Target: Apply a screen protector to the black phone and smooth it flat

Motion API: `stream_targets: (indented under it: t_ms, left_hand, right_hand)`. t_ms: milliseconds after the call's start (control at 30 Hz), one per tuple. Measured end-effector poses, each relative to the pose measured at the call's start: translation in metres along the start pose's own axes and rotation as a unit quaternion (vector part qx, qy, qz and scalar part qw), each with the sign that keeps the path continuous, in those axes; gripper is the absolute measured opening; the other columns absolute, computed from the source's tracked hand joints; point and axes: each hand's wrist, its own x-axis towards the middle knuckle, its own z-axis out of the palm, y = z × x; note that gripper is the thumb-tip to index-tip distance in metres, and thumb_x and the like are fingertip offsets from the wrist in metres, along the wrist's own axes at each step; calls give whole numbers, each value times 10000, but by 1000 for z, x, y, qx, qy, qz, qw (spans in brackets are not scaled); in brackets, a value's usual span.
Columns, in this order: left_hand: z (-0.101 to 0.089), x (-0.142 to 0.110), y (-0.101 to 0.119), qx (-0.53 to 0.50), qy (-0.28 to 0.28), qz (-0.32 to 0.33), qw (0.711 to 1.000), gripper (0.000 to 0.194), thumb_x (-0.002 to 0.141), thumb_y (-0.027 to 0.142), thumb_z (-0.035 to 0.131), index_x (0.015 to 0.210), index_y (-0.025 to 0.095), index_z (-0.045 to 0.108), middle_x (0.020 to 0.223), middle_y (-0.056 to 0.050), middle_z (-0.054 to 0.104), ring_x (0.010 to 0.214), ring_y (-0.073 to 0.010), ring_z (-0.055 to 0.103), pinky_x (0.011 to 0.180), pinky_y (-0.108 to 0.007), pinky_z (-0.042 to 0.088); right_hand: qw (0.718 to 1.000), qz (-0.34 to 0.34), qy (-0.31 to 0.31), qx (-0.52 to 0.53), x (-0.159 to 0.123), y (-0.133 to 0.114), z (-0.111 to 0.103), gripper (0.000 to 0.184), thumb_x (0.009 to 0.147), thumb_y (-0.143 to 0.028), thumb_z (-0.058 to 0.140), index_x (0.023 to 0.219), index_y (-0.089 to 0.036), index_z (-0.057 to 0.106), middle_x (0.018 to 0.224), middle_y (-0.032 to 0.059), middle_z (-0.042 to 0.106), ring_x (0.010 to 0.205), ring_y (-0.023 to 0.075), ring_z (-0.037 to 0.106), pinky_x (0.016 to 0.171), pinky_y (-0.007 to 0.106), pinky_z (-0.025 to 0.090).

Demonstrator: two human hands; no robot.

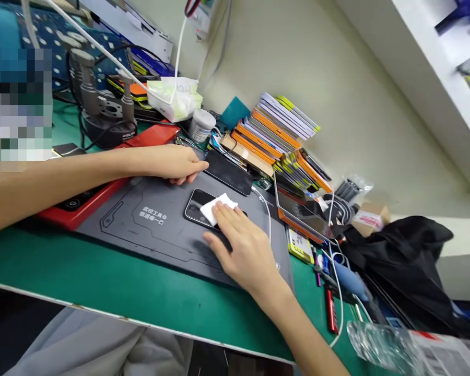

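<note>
A black phone (pixel 196 204) lies screen up on a grey work mat (pixel 152 224). A folded white wipe (pixel 214 207) rests on its screen. My right hand (pixel 243 245) lies over the phone with its fingers stretched flat, pressing on the wipe. My left hand (pixel 172 163) rests on the mat's far edge, fingers curled loosely, its fingertips touching a second black phone (pixel 230 173) that lies just beyond. Nothing shows inside the left hand.
A red heating plate (pixel 82 201) sits under the mat's left side. Behind stand a stack of orange and white boxes (pixel 276 133), a small white jar (pixel 201 124), a metal fixture (pixel 102 112) and cables. A black cloth (pixel 403 261) and tools lie at right on the green bench (pixel 102 282).
</note>
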Motion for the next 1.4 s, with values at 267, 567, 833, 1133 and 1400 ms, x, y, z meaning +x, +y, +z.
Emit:
stream_targets:
  t_ms: [267, 567, 833, 1133, 1400]
  left_hand:
    - [0, -3, 5, 33, 2, -1, 999, 580, 1013, 557, 418, 583, 232, 630, 542, -14, 697, 524, -192, 652, 668, -304, 462]
    - [0, -3, 3, 31, 13, 26, 999, 572, 1030, 548, 426, 606, 233, 644, 508, 10, 675, 499, -177, 633, 659, -296, 447]
    - [2, -4, 3, 31, 14, 36, 999, 569, 1020, 560, 456, 610, 234, 681, 578, 7, 733, 589, -173, 687, 704, -279, 466]
    - [-1, -7, 5, 33, 9, 21, 999, 583, 1031, 600, 438, 651, 237, 691, 591, 2, 731, 545, -172, 646, 613, -292, 445]
    - [-4, -12, 8, 47, 10, 47, 998, 567, 1054, 530, 422, 662, 221, 690, 601, 16, 740, 590, -157, 669, 685, -279, 457]
  right_hand:
    - [1000, 4, 1, -23, -5, -3, -2, 580, 1132, -489, 458, 1443, -41, 657, 1512, 158, 646, 1443, 289, 606, 1278, 462, 451]
    - [994, -1, 16, -108, -9, 16, -5, 475, 1148, -376, 429, 1412, -78, 688, 1464, 135, 687, 1340, 279, 690, 1193, 441, 545]
    - [984, -44, 43, -168, -41, 5, -11, 539, 1116, -421, 496, 1405, 2, 663, 1437, 224, 686, 1272, 348, 730, 1061, 462, 648]
    - [991, 31, 26, -127, -36, 22, -9, 521, 1140, -426, 407, 1399, -81, 698, 1455, 133, 690, 1306, 326, 707, 1056, 465, 649]
    - [988, 29, 44, -147, -41, 28, -3, 552, 1133, -458, 413, 1440, -66, 652, 1445, 161, 699, 1271, 343, 728, 995, 475, 670]
